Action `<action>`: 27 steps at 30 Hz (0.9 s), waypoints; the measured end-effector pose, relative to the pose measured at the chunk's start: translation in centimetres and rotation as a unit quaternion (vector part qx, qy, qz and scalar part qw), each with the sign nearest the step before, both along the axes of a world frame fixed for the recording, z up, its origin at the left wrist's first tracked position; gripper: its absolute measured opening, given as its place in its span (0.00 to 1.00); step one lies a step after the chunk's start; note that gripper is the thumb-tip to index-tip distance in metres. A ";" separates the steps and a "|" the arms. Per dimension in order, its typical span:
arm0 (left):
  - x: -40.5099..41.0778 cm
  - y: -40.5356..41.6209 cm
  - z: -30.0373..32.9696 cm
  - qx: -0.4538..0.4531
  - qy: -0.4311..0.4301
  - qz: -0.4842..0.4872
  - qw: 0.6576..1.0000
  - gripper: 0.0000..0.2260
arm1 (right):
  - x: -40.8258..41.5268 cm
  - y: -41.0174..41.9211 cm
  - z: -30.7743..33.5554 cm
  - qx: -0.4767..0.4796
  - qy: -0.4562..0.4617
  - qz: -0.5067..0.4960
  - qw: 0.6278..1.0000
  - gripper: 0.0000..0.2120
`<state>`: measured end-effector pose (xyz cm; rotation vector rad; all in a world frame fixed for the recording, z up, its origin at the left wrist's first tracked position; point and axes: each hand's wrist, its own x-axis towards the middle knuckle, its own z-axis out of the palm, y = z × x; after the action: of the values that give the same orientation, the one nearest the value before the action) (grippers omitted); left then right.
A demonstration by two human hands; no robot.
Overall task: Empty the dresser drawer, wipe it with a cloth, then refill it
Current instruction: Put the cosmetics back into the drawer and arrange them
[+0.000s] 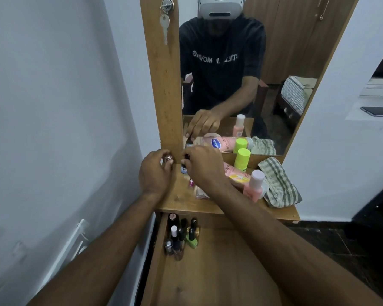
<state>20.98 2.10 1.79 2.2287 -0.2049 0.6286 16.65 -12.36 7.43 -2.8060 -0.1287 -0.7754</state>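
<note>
**Two small bottles held at the back of the dresser shelf**

A small bottle with a pinkish-silver cap (168,158) is pinched by the curled fingers of the left hand (155,173) at the shelf's back left corner. A small dark-capped bottle with a blue label (184,167) is gripped at its cap by the right hand (202,165), just beside it, against the mirror (274,62). On the wooden dresser shelf (181,199) a pink lotion tube (234,171), a lime-green stick (242,159), a pale pink bottle with a white cap (254,184) and a folded checked cloth (279,184) are seen to the right. Below, the open wooden drawer (208,272) is pulled out; a cluster of nail-polish bottles (181,235) is stood in its back left corner
</note>
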 end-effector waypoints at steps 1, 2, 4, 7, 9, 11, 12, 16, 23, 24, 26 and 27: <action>0.0 0.1 0.0 -0.003 0.003 0.004 1.000 0.10 | -1.0 0.0 0.4 0.006 -0.008 0.005 1.000 0.07; 0.0 0.2 0.0 -0.004 0.006 0.007 1.000 0.09 | -2.0 0.0 0.8 0.010 -0.015 0.009 1.000 0.06; 0.0 0.3 0.1 -0.009 0.011 0.012 1.000 0.09 | -4.2 -0.1 1.3 0.030 -0.027 0.017 0.999 0.06; -0.6 0.1 0.2 -0.031 0.011 0.020 0.999 0.11 | -7.2 -0.4 1.1 0.066 -0.050 0.022 0.996 0.07; -1.3 0.1 0.5 -0.049 0.007 0.025 0.998 0.12 | -8.7 -0.7 0.4 0.089 -0.034 0.026 0.995 0.08; -2.3 0.2 0.9 -0.069 -0.002 0.024 0.997 0.11 | -10.1 -1.1 -0.7 0.103 -0.016 0.026 0.994 0.09; -2.8 0.3 1.2 -0.079 -0.011 0.020 0.997 0.09 | -10.8 -1.2 -1.3 0.105 -0.007 0.023 0.994 0.10; -6.3 0.7 1.4 -0.122 -0.030 0.015 0.992 0.09 | -13.5 -1.3 -4.2 0.116 0.015 0.028 0.993 0.10; -14.1 1.3 0.0 -0.122 -0.019 0.004 0.992 0.10 | -15.7 -0.3 -9.2 0.115 0.088 0.040 0.989 0.09; -15.1 1.6 -0.2 -0.116 -0.015 -0.002 0.993 0.10 | -16.0 -0.1 -9.6 0.110 0.095 0.042 0.989 0.09; -16.9 2.2 -0.7 -0.099 0.001 -0.018 0.995 0.10 | -16.2 0.0 -10.5 0.101 0.102 0.045 0.989 0.09; -17.6 2.6 -0.9 -0.085 0.011 -0.025 0.996 0.11 | -16.2 0.1 -10.7 0.099 0.107 0.045 0.988 0.09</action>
<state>3.39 4.70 0.84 2.0604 -0.1881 0.5740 0.44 -12.27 -3.28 -2.6514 -0.1324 -0.4365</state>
